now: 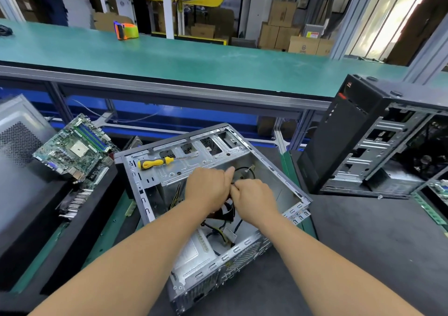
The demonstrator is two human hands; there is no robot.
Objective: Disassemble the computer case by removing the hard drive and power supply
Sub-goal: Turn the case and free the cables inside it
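A: What occupies the left of the figure?

B: A grey perforated case panel (18, 146) at the far left, with a bare green motherboard (75, 146) leaning tilted beside it on a black foam block (60, 218). A finned heatsink (72, 205) lies just below the board.

A: And the centre?

B: The open computer case (271, 168) lies on its side on the dark work mat (363, 243). A yellow-and-black screwdriver (155, 162) rests on the case's drive-bay plate, well apart from both hands. Near the lower end of the case sits the silver power supply (191, 252), with a bundle of cables (223, 231) running up from it. The hard drive cannot be told apart within the case.

A: How are the hands placed?

B: Both reach into the case's middle, touching one another. The left hand (207, 185) has its fingers curled, pinching a black cable (244, 170) that loops toward the case wall. The right hand (254, 195), just beside it, also has its fingers curled down on the same cable.

A: What lies to the right?

B: A second, black tower case (351, 131) stands upright with its side open, showing metal drive cages.

A: And behind?

B: A long green bench (194, 58) crosses the view, bearing an orange tape dispenser (126, 30); cardboard boxes (281, 25) are stacked beyond.
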